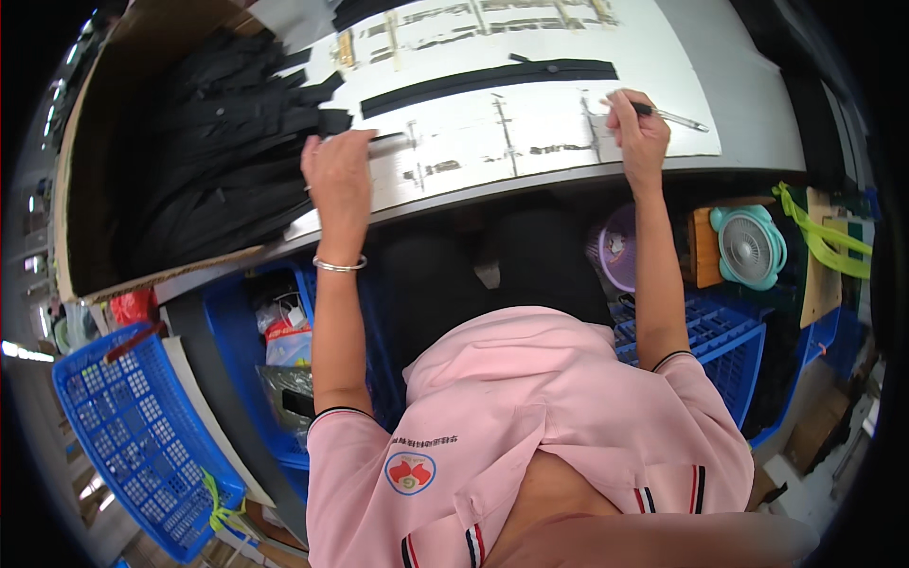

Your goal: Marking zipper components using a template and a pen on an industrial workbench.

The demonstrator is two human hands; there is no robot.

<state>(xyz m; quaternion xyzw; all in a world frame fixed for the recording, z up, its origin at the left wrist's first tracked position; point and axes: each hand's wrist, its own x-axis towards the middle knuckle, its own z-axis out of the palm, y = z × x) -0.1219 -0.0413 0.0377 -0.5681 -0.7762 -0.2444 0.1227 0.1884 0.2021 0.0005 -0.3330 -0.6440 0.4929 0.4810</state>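
Observation:
My right hand (pixel 642 133) is closed around a slim silver pen (pixel 684 120) with a black part, held over the right side of a white marked board (pixel 454 185). Dark lines and smudges cross this board. At the board's left edge, my left hand (pixel 341 175) has its fingers bent around a black fabric strip; the strip's short end (pixel 388 139) pokes out to the right. Another black strip (pixel 488 83), with a small tab on its upper edge, lies flat across the board between and beyond my hands.
A cardboard box (pixel 71 204) full of black fabric pieces (pixel 218 142) stands left of the board. Below the table edge are blue plastic crates (pixel 241 331), a purple basket (pixel 617 248) and a small teal fan (pixel 751 246). A blue perforated basket (pixel 142 426) sits at lower left.

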